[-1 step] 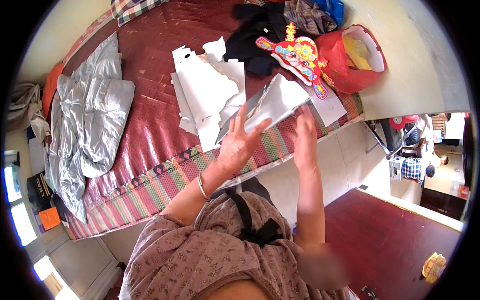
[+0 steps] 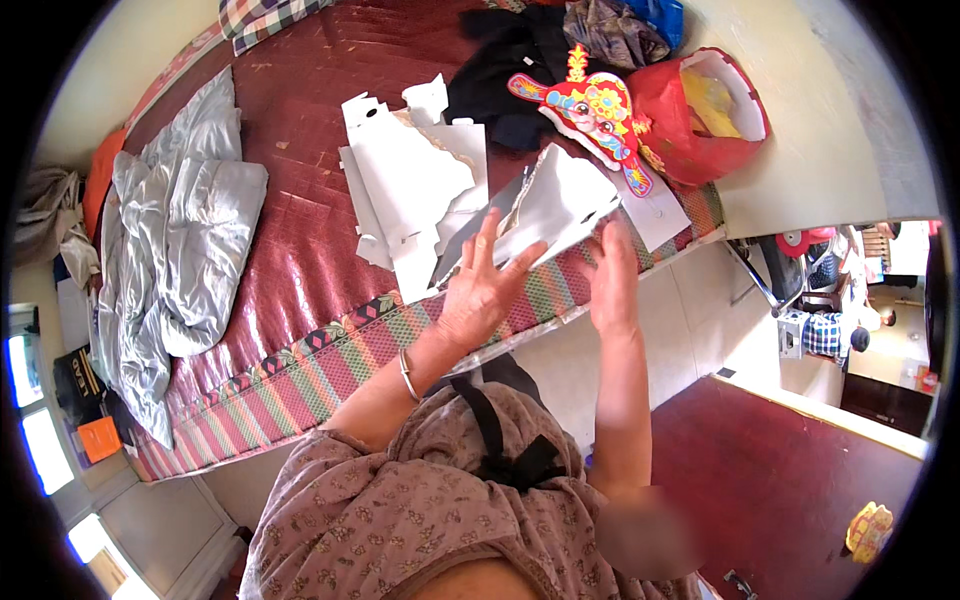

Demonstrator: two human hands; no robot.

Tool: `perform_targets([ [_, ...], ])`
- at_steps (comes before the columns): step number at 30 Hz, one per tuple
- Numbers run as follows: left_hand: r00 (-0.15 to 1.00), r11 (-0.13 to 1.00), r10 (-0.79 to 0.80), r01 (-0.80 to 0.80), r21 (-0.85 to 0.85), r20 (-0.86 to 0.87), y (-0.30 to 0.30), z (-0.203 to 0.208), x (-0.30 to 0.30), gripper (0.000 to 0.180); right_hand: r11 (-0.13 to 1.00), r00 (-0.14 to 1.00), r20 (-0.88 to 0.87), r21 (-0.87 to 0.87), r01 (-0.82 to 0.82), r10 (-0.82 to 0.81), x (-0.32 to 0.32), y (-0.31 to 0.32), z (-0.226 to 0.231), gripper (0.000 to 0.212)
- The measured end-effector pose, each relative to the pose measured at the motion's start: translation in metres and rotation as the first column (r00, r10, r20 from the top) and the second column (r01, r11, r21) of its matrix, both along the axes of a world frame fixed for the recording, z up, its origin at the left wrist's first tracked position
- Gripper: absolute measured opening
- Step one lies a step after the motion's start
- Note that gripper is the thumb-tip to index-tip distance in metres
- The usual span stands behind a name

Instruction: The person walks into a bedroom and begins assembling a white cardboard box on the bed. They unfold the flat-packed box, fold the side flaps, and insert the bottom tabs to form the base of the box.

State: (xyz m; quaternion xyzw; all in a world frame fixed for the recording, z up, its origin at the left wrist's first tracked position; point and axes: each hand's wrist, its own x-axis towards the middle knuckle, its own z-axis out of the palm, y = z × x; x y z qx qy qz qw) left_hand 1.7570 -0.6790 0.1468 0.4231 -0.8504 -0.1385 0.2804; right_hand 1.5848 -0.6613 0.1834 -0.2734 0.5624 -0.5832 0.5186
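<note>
A torn white cardboard piece [image 2: 566,200] with a grey side and a ragged brown edge lies near the front edge of the bed. Thumb and fingers spread, my left hand [image 2: 480,300] is at its near left side, with the fingertips against it. My right hand [image 2: 614,285] is by its right corner, fingers stretched upward and a little apart; whether they touch the card is hard to see. To the left lies a bigger flattened white cardboard box [image 2: 415,170], also torn along one side and with cut flaps.
A red bag [image 2: 690,120] with a yellow thing inside and a colourful animal-face cut-out [image 2: 600,115] lie beyond the cardboard. Dark clothes [image 2: 510,60] are behind. A silvery cloth [image 2: 200,220] covers the left of the bed [image 2: 310,200]. A yellow object [image 2: 868,532] is on the red floor.
The torn piece has tilted slightly, showing more of its near side. My right hand has turned a little at its corner; my left hand has barely moved.
</note>
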Motion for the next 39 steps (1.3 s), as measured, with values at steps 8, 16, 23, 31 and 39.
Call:
perform_targets([
  [8, 0.983, 0.981, -0.186, 0.186, 0.051, -0.003, 0.039, -0.019, -0.032, 0.057, 0.988, 0.999, -0.017, 0.151, 0.043, -0.041, -0.052, 0.001, -0.014, 0.042],
  [16, 0.992, 0.995, 0.097, -0.099, -0.020, -0.086, -0.021, 0.015, -0.005, 0.060, 0.979, 0.909, -0.366, 0.091, -0.181, 0.202, -0.077, 0.010, -0.021, 0.050],
  [23, 0.996, 0.982, -0.084, 0.079, -0.172, -0.027, -0.067, 0.040, -0.022, 0.046, 0.928, 0.805, -0.464, 0.127, -0.351, 0.368, -0.079, 0.006, 0.019, 0.042],
  [31, 0.859, 0.801, -0.467, 0.512, 0.311, -0.212, -0.103, 0.028, -0.018, 0.020, 0.847, 0.623, -0.585, 0.261, -0.462, 0.520, -0.096, 0.006, 0.060, 0.037],
  [39, 0.820, 0.787, -0.523, 0.569, 0.238, -0.232, -0.093, 0.034, -0.044, 0.020, 0.847, -0.305, -0.941, 0.277, -0.453, 0.144, -0.053, -0.019, 0.065, 0.040],
])
